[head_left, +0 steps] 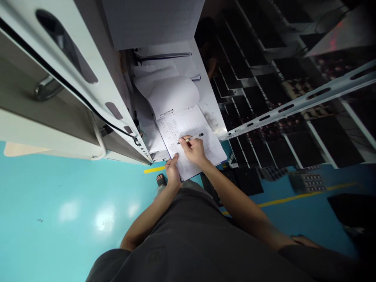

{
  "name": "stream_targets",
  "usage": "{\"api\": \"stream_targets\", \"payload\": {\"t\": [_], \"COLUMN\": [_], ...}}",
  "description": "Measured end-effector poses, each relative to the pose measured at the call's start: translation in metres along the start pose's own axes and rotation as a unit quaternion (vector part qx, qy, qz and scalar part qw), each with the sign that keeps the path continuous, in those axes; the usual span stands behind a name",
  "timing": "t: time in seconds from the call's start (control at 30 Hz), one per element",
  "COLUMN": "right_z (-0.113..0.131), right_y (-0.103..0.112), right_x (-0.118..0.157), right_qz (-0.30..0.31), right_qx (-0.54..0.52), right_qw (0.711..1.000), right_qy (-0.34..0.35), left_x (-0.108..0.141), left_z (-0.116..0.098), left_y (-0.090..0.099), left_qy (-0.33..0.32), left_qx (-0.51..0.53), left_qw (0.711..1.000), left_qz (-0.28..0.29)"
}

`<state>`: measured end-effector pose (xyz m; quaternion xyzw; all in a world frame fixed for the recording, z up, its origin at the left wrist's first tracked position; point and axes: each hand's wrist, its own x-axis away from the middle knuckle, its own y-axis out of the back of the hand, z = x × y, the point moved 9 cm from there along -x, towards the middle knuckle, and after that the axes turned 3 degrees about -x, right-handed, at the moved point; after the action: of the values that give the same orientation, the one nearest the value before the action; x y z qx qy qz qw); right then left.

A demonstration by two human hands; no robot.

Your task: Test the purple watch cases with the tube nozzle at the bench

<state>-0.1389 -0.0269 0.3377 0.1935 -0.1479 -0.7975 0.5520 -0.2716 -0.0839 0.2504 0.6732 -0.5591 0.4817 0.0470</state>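
- Head view: a person's right hand (194, 150) pinches a pen (196, 137), its tip at the handwriting on an open notebook (190, 168).
- The left hand (173, 172) grips the notebook's near-left edge, thumb on top.
- The notebook lies on a white shelf (212, 111), its near edge apparently jutting toward the person's dark shirt (182, 227).
- Beyond the notebook's binding, turned-back pages (176, 94) curl upward; they could flop over the writing if nudged.
- A loosened left grip under pen pressure could let the notebook tilt or slide, smearing a line.
- Right of the notebook, a slotted metal bar (279, 111) could catch a drifting elbow.
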Motion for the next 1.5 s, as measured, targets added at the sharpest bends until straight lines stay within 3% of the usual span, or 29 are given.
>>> {"api": "stream_targets", "payload": {"t": [1.5], "right_z": [0.0011], "right_y": [0.0073], "right_x": [-0.0017], "right_qz": [-0.033], "right_qx": [0.047], "right_qw": [0.998], "right_qy": [-0.005], "left_x": [0.0003], "left_z": [0.0013], "left_y": [0.0009], "left_qy": [0.008], "left_qx": [-0.011], "left_qw": [1.0], "left_qz": [-0.011]}}
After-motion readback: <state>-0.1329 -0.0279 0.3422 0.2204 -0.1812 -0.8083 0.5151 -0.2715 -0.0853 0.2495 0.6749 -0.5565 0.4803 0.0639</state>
